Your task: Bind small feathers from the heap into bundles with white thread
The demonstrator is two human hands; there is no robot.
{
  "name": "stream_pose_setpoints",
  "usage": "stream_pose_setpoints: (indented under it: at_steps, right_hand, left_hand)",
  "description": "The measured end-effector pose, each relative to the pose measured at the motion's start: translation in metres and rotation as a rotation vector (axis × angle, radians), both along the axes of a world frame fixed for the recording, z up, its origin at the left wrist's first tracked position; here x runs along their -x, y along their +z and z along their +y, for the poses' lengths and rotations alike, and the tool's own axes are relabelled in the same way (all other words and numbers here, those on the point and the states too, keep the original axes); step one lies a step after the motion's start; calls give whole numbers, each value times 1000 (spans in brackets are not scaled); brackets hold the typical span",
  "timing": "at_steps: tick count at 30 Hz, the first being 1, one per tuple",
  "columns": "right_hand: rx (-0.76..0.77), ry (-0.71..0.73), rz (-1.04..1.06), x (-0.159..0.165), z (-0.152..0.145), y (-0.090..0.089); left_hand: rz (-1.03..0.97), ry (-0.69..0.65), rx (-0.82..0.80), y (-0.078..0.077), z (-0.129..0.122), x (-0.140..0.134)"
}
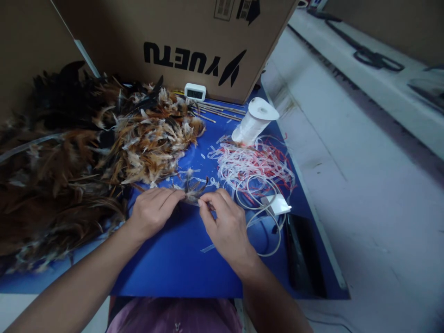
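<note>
My left hand [151, 212] is closed, its fingertips pinching a small bunch of feathers [191, 192] above the blue table. From the other side, my right hand [225, 224] pinches thumb against forefinger at the right end of that bunch. Grey-brown, wispy feathers stick up between the two hands. What lies exactly under the fingertips is partly hidden. Left of my left hand spreads a big heap of brown, orange and black feathers [149, 143]. A tangle of white and red plastic strips [256, 164] lies beyond my right hand.
A white spool [251, 127] stands behind the strips. A white cable [263, 253] and a white charger [278, 204] lie beside a dark phone-like slab [307, 256]. At the back are thin sticks [222, 111], a small digital display [194, 92] and a cardboard box [194, 32]. Scissors [378, 60] rest on a ledge.
</note>
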State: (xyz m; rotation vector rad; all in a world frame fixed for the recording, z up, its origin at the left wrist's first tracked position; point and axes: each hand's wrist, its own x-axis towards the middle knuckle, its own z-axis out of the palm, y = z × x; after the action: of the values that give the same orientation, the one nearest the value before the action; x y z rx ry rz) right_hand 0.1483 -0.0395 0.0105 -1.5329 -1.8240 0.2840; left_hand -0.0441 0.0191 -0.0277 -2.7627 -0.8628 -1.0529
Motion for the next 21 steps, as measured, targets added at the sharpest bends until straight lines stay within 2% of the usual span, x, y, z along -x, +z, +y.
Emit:
stream_pose_setpoints:
  at_steps: [9,13,18,21]
  right_hand:
    - [6,12,35,1,1,-1]
    - [-69,27,143,1,0,0]
    - [-311,-108,291,-3,-5,0]
    - [-401,-170,467,-5,-6,-3]
  left_hand:
    - [36,-14,-42,1,1,0]
    - [23,-12,-44,0,2,0]
    - [-137,89,103,0,2,-6]
    - [-225,143,281,4,3,-7]
